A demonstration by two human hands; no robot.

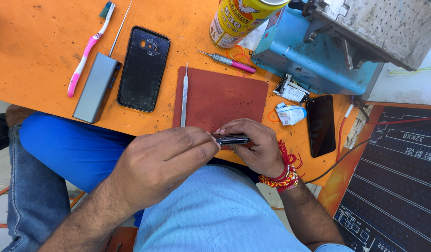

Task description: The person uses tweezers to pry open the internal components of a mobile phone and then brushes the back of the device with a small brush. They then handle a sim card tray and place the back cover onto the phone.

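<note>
Both hands meet at the near edge of the orange work table [47, 42], just in front of the dark red rectangular rubber mat [224, 100]. Right hand [255, 147] clamps the slim black phone body [231, 139] edge-up, probably to expose its side seam. Left hand [162, 163] has fingertips pinched closed at the phone's left end; any tool inside is hidden. Thin metal pry tool [184, 95] lies on the mat's left edge, black phone back cover [144, 68] further left.
</note>
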